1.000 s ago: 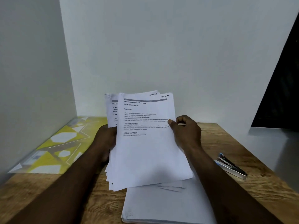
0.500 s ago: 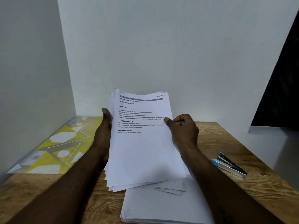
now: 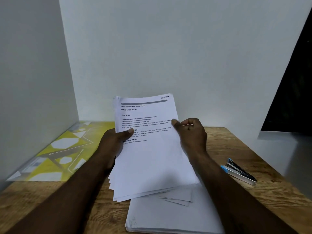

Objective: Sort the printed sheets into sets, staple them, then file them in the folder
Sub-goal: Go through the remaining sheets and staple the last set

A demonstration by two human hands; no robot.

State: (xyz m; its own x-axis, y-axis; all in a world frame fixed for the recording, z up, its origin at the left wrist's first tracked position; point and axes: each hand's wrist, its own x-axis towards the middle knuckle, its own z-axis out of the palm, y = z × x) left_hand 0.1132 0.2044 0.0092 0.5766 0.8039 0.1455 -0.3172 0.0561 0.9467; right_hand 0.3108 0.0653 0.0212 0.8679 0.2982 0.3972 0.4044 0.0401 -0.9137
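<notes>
The printed sheets (image 3: 150,157) are held up above the table (image 3: 249,146) as a fanned sheaf, the top page marked "SECTION 5" with bold headings; the finer lines are too small to read. The left hand (image 3: 114,144) grips the left edge, thumb across the print and fingers hidden behind the paper. The right hand (image 3: 191,135) pinches the right edge, thumb on top and fingers curled. Below lies a second stack (image 3: 170,217), its near edge cut off by the frame. Well to the left lies a yellow patterned folder (image 3: 64,149) – blurred, contents impossible to tell – and to the right a stapler (image 3: 239,171).
</notes>
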